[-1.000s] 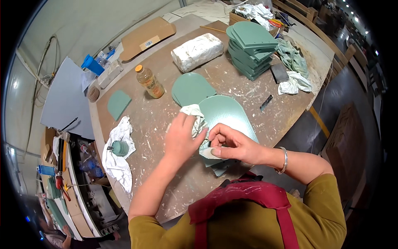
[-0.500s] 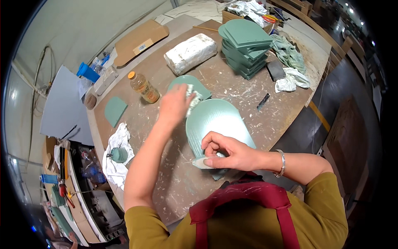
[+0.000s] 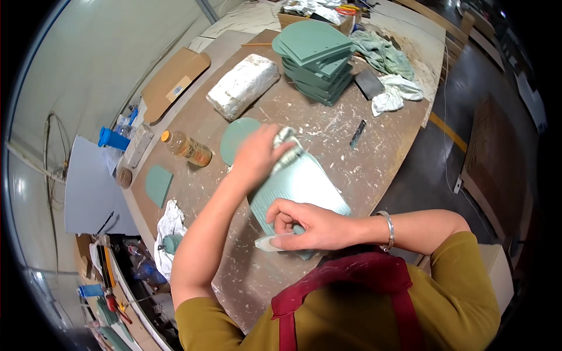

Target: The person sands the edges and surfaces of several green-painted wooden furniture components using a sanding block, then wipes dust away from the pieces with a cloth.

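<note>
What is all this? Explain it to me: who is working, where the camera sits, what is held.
No machine here, just a person working bare-handed. A wide camera on the head looks down, so straight edges bend. The left hand holds a pale cloth at the far end of a shiny green panel; the right hand pinches a thin pale piece near the panel's close end. Also on the table: a stack of green panels, a white block and an orange-capped bottle.

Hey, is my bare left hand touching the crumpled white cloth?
Touching. The head view shows the bare left hand clutching the crumpled white cloth, the fabric bunched against its thumb and fingers.
</note>
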